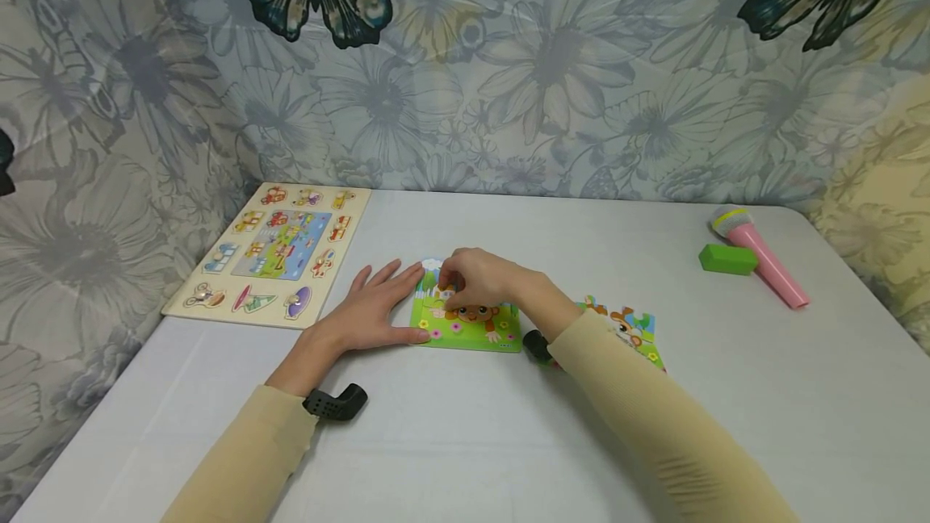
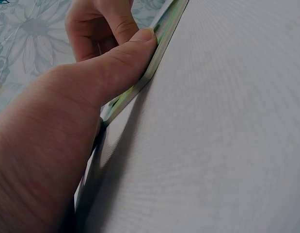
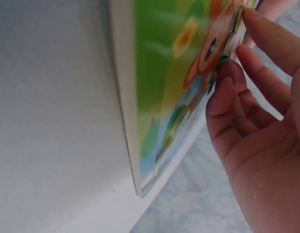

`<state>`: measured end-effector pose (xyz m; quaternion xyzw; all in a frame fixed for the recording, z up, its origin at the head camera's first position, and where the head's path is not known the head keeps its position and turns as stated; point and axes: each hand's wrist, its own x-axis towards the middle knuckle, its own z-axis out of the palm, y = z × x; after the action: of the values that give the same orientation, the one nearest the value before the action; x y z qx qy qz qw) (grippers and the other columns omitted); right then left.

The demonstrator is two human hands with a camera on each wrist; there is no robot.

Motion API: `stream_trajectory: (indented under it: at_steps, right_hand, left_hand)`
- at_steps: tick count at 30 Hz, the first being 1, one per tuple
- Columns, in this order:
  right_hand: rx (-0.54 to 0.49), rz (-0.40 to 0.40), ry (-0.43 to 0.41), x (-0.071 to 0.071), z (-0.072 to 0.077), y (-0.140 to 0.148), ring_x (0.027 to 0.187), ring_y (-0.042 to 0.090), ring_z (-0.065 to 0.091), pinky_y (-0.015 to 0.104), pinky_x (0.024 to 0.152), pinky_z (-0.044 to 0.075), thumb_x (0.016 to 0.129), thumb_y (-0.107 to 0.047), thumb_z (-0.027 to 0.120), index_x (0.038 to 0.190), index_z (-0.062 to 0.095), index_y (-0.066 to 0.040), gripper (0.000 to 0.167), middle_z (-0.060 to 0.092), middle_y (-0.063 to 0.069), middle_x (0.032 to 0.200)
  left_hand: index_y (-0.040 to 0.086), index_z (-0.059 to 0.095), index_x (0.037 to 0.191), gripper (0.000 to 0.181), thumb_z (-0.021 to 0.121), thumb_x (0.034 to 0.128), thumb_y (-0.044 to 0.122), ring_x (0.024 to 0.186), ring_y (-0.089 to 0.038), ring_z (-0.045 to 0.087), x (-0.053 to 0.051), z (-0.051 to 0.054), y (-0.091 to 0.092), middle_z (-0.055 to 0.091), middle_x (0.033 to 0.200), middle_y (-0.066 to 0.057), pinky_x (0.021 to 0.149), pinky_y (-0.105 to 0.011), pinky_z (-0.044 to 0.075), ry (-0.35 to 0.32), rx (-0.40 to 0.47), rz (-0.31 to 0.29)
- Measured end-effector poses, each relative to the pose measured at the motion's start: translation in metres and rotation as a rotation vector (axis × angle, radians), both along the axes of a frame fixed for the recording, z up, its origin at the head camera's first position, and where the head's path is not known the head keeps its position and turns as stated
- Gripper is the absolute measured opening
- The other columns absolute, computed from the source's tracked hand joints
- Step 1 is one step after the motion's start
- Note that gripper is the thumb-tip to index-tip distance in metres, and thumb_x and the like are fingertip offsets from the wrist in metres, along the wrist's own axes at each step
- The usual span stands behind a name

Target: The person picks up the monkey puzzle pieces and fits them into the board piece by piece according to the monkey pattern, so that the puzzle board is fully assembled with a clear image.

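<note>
The monkey jigsaw puzzle [image 1: 475, 328] lies on the white table [image 1: 450, 442], its left edge touched by the spread left hand [image 1: 374, 311], while the right hand [image 1: 483, 277] bends over it (whether pinching anything, I cannot tell).

From the head camera I can't make out whether the right hand [image 1: 479, 277] pinches a piece, since its own knuckles cover part of the monkey puzzle [image 1: 468, 336], and the right sleeve [image 1: 647, 410] hides some of the second puzzle [image 1: 645, 332] (the marking in the monkey puzzle's lower corner is too small for me to read). On my left-wrist feed, the left hand [image 2: 67, 104] blocks much of the monkey puzzle, while the top edge crops the right hand.
</note>
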<state>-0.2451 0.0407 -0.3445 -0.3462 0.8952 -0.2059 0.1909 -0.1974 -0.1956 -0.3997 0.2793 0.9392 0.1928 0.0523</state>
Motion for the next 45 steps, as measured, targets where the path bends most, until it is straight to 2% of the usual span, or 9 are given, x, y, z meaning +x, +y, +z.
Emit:
stream_trajectory:
  at_steps: [6, 14, 22, 27, 45]
  right_hand:
    - [-0.031, 0.011, -0.008, 0.002, 0.000, 0.004, 0.090, 0.014, 0.059, 0.025, 0.081, 0.051, 0.090, -0.021, 0.080, 0.107, 0.071, -0.011, 0.022, 0.059, 0.000, 0.105]
    - [-0.048, -0.029, 0.003, 0.000, 0.002, 0.016, 0.090, 0.018, 0.055, 0.030, 0.083, 0.050, 0.089, -0.021, 0.080, 0.110, 0.068, -0.009, 0.027, 0.059, 0.001, 0.100]
    - [-0.014, -0.024, -0.057, -0.001, 0.000, 0.015, 0.083, 0.016, 0.056, 0.028, 0.077, 0.050, 0.090, -0.023, 0.079, 0.108, 0.066, -0.011, 0.026, 0.063, 0.000, 0.092]
    - [0.010, -0.011, -0.043, 0.003, 0.001, 0.009, 0.082, 0.015, 0.055, 0.026, 0.075, 0.049, 0.090, -0.024, 0.080, 0.107, 0.067, -0.010, 0.025, 0.062, -0.001, 0.090]
    - [0.028, 0.019, 0.015, 0.006, -0.001, -0.002, 0.087, 0.012, 0.059, 0.026, 0.083, 0.051, 0.094, -0.021, 0.075, 0.111, 0.070, -0.008, 0.022, 0.066, -0.004, 0.095]
  left_hand:
    - [0.015, 0.025, 0.162, 0.105, 0.063, 0.0832, 0.073, 0.153, -0.027, 0.009, 0.001, 0.001, 0.001, 0.020, 0.166, 0.004, 0.117, -0.058, -0.003, 0.004, -0.004, 0.004]
    - [0.013, 0.027, 0.161, 0.105, 0.065, 0.0825, 0.072, 0.153, -0.028, 0.010, 0.002, 0.003, 0.003, 0.023, 0.166, 0.002, 0.117, -0.059, -0.003, 0.004, 0.001, 0.004]
    - [0.013, 0.027, 0.161, 0.105, 0.066, 0.0829, 0.071, 0.153, -0.029, 0.009, 0.003, 0.004, 0.002, 0.022, 0.166, 0.002, 0.117, -0.060, -0.003, -0.003, 0.001, 0.006]
    - [0.014, 0.026, 0.162, 0.105, 0.065, 0.0829, 0.072, 0.153, -0.028, 0.009, 0.002, 0.003, 0.001, 0.021, 0.166, 0.003, 0.117, -0.059, -0.003, -0.002, 0.005, 0.007]
    - [0.013, 0.027, 0.161, 0.106, 0.065, 0.0825, 0.073, 0.153, -0.029, 0.009, 0.003, 0.003, 0.002, 0.022, 0.166, 0.002, 0.117, -0.060, -0.003, 0.005, 0.001, 0.002]
